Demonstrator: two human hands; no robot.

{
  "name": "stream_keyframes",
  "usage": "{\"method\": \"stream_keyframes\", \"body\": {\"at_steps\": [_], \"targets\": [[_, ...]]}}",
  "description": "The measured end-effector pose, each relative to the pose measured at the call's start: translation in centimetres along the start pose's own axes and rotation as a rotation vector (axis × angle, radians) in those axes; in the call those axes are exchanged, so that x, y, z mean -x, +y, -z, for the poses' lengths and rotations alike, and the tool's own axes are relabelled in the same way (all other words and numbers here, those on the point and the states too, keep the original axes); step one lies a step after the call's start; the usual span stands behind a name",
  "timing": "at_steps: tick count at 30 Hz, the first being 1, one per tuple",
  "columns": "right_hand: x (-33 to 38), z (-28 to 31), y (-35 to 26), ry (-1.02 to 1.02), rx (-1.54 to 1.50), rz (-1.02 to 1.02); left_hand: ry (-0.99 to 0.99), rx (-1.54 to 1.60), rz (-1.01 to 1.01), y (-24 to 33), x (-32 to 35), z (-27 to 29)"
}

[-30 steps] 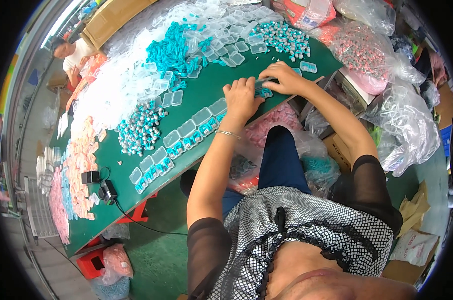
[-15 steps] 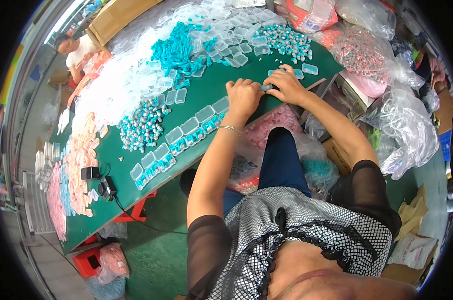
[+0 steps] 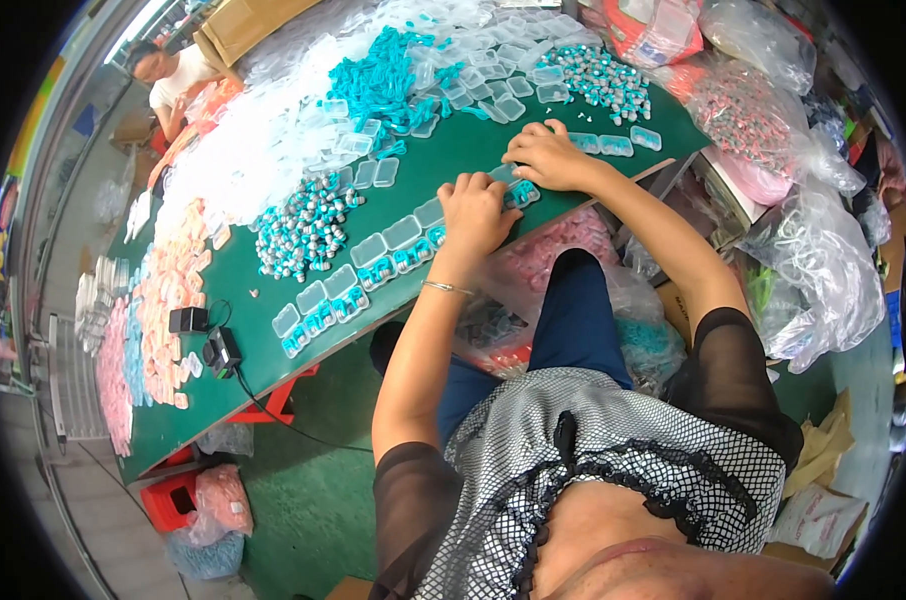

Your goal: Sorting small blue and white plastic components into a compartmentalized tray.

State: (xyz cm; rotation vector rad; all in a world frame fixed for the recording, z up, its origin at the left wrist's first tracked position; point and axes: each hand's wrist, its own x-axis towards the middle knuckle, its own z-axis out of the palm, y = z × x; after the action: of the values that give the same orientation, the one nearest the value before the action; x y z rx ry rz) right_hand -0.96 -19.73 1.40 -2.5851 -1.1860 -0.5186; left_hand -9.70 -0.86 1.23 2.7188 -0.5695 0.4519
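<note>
A row of small clear plastic boxes [image 3: 402,233] lies open along the table's near edge, lids folded back on the far side and small teal pieces inside. My left hand [image 3: 476,215] is over the right part of this row, fingers curled down on the boxes and thumb pointing right. Just right of it, my right hand [image 3: 551,158] bends its fingers onto the lid of the end box [image 3: 522,194]. Both palms face down, so most of what the fingertips touch is hidden. Beyond the row sits a heap of small teal-and-grey pieces [image 3: 298,230].
Farther back are teal soft strips [image 3: 378,80], loose clear boxes [image 3: 493,75] and another teal-and-grey heap [image 3: 603,80]. Closed filled boxes [image 3: 615,146] lie at right. Peach pieces [image 3: 173,280] and a black cabled device [image 3: 221,352] are at left. Another person [image 3: 178,85] sits far left.
My hands held a small grey piece between them; now they are apart and lower, over the row of boxes. My right hand moved left, uncovering the end box. The whole view shifted slightly.
</note>
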Motion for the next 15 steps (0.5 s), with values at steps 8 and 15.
{"method": "stream_keyframes", "body": {"at_steps": [8, 15], "targets": [[1.1, 1.3, 0.7, 0.031, -0.223, 0.003, 0.205, 0.052, 0.042, 0.1, -0.5, -0.4], [3.4, 1.7, -1.8, 0.191, -0.189, 0.212, 0.158, -0.044, -0.131, -0.5, -1.0, -0.6]]}}
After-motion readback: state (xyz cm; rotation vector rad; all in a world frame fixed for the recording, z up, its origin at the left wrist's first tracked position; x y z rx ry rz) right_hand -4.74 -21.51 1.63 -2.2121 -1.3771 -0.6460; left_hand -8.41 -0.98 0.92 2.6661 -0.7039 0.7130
